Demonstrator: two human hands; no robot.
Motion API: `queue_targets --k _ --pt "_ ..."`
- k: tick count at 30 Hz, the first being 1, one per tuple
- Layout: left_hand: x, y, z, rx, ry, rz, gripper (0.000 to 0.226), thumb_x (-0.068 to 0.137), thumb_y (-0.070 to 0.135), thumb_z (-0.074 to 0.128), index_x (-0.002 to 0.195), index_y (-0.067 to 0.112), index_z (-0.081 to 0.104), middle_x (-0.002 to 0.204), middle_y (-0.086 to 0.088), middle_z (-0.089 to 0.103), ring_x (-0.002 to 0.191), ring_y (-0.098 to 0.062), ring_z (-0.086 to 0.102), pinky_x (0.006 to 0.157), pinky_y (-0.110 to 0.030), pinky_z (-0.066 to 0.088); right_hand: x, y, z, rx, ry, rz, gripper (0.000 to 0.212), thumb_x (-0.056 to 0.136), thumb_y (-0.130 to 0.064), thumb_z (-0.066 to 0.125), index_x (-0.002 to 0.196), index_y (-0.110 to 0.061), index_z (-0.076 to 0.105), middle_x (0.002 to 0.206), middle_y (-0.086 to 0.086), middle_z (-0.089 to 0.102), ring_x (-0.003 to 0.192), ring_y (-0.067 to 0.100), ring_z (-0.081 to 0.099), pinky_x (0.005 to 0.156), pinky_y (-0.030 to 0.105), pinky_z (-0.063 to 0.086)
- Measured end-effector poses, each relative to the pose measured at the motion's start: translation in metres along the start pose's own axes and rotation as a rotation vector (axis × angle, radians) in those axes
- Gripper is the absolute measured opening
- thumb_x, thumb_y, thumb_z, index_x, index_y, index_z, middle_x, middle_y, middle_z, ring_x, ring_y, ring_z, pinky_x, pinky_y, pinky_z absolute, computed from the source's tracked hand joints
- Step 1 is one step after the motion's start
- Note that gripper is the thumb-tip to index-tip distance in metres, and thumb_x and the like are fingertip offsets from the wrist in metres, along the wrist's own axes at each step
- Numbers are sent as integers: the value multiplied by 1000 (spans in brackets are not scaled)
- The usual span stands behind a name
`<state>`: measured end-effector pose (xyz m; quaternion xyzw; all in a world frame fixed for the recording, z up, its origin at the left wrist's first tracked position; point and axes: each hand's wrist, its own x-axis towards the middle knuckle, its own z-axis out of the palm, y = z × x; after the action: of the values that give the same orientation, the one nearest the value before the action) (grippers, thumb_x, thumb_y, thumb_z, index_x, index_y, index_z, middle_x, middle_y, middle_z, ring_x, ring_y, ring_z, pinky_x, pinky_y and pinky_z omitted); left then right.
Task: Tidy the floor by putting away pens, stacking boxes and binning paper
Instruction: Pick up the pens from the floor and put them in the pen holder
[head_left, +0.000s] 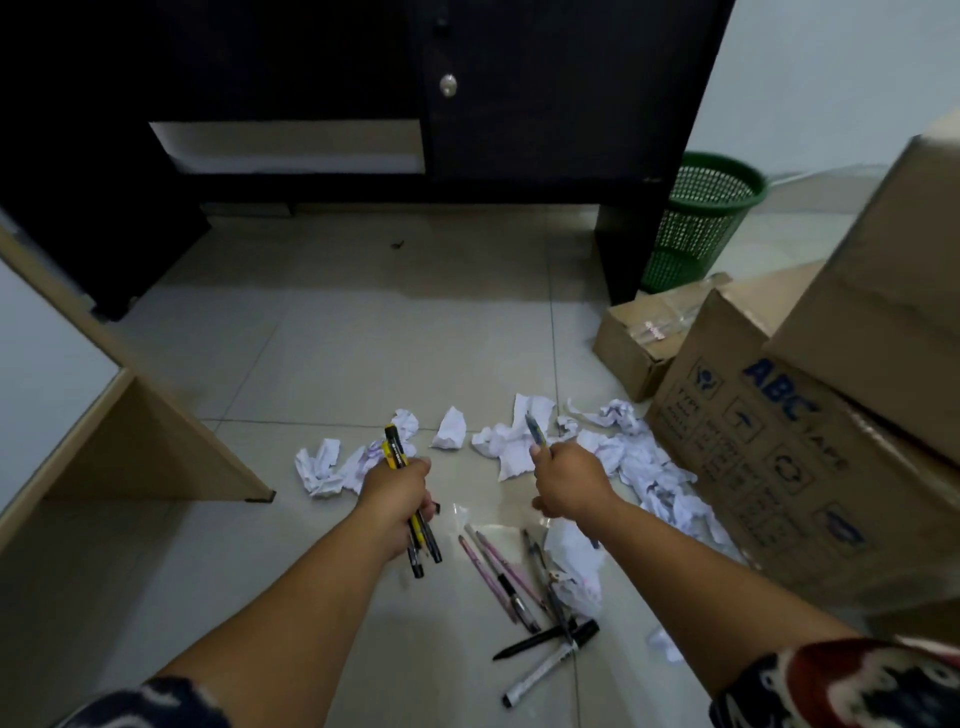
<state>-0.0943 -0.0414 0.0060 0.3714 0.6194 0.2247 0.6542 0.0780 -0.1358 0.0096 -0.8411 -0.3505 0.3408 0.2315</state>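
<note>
My left hand grips a bundle of pens, yellow and black, sticking out above and below the fist. My right hand holds a single blue-grey pen pointing up from the fist. Several more pens lie loose on the tiled floor between my arms, among them pink ones, a black one and a white marker. Crumpled white paper is strewn across the floor beyond my hands, more of it running to the right. Cardboard boxes stand at right: a printed one, a small one and a large one on top.
A green mesh bin stands at the back right beside a dark cabinet. A light wooden desk panel juts in from the left. A crumpled clear plastic bag lies among the loose pens.
</note>
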Motion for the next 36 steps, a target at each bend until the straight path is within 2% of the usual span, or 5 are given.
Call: queue_targets --k 4,10,15,24,36 --pt "-27 14 18 -12 -37 -11 22 96 11 51 76 13 43 50 -3 33 43 -17 30 48 -27 31 -10 3 -21 141 29 62 21 95 -16 41 111 -9 53 102 17 65 95 36 66 83 48 56" --pt "-113 96 39 53 32 52 22 95 24 55 77 12 49 59 -5 36 48 -19 35 45 -25 35 -81 -59 -99 187 153 76 31 105 -33 31 105 -9 50 94 11 57 94 32 56 72 33 34" --pt "-217 205 54 111 66 95 30 94 30 56 74 13 43 55 -3 37 46 -19 36 49 -28 34 -150 -141 -196 255 164 46 36 105 -35 28 94 -8 49 80 12 56 68 21 50 58 34 33" --pt "-399 423 80 140 95 161 39 92 37 60 70 8 48 45 -6 48 44 -23 55 56 -33 48 -247 -312 -406 474 305 -42 25 104 -30 36 99 -14 55 86 6 62 74 10 55 73 36 41" --pt "-384 605 123 -13 70 436 29 96 34 54 83 8 49 55 -6 52 49 -20 53 56 -29 43 -180 -434 -520 864 431 -120 21 104 -17 37 95 -22 56 76 5 54 65 18 49 64 33 41"
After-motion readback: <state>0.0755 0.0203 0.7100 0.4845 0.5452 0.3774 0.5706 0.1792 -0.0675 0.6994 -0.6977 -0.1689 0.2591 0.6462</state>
